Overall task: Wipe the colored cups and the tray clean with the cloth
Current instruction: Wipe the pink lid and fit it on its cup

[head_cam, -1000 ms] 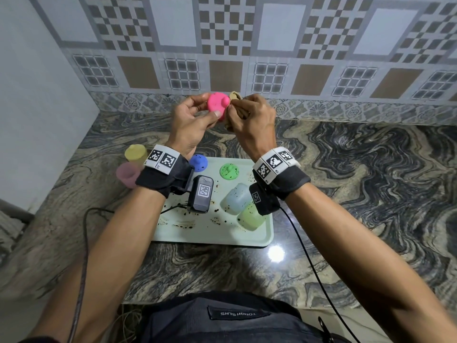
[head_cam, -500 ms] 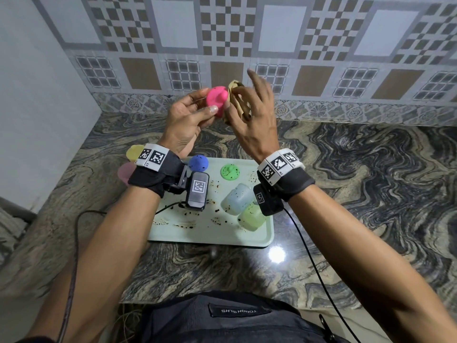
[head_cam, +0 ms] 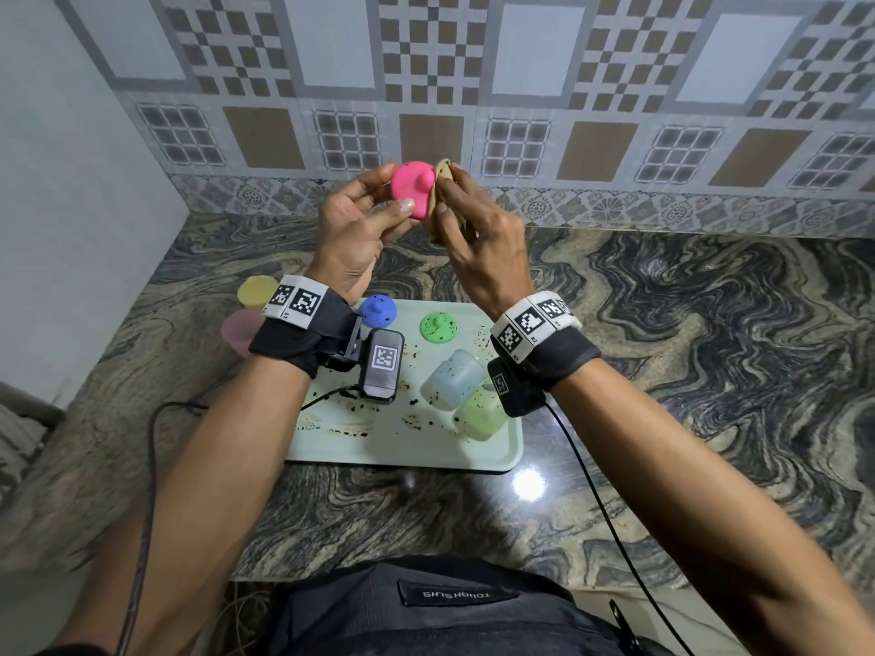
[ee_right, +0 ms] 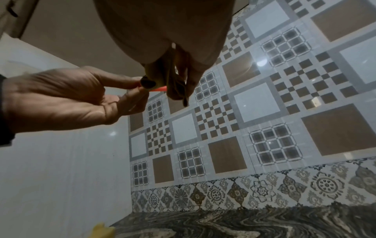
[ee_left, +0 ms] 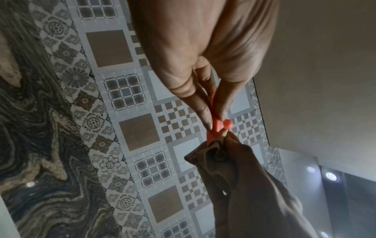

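Above the desk, the left hand pinches a pink lid; at its 3 o'clock, the right hand grips a tan cloth touching it.

Right hand: fingers, spread wide half a second ago, have curled back around the cloth, which again presses the lid's right edge. Left hand has turned the lid, knob now facing the head camera.
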